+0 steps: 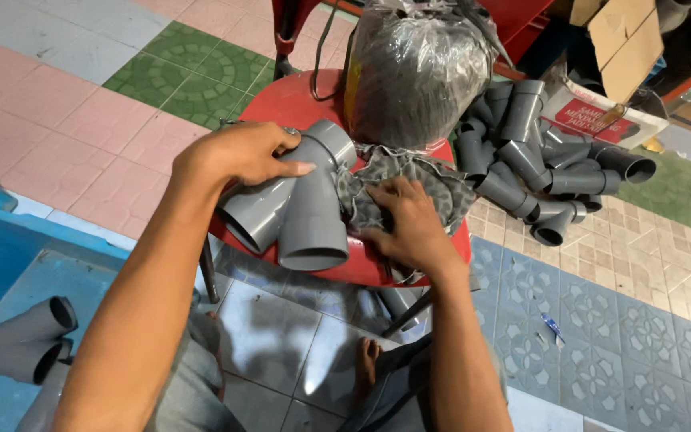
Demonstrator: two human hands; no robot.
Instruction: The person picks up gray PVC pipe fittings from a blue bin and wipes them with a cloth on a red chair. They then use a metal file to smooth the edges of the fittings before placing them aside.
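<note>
Gripping a grey pipe fitting [293, 208] from above, the left hand [237, 152] is clamped over its top branch, holding it down on the red stool [281, 100]. Just beside it, the right hand [409, 220] lies flat with fingers spread, pressing on a grey rag [433, 180] that touches the fitting's side. So 1 fitting is under the hands right now, and by the look of it the wiping is only mid-way. Beyond the right hand, on the tiled floor [625, 304], sits a pile of fittings [545, 160], at least 8, hard to count exactly. Near the left elbow lie 2 more pipe ends [25, 340]. Behind the hands stands 1 plastic-wrapped bundle [413, 68].
</note>
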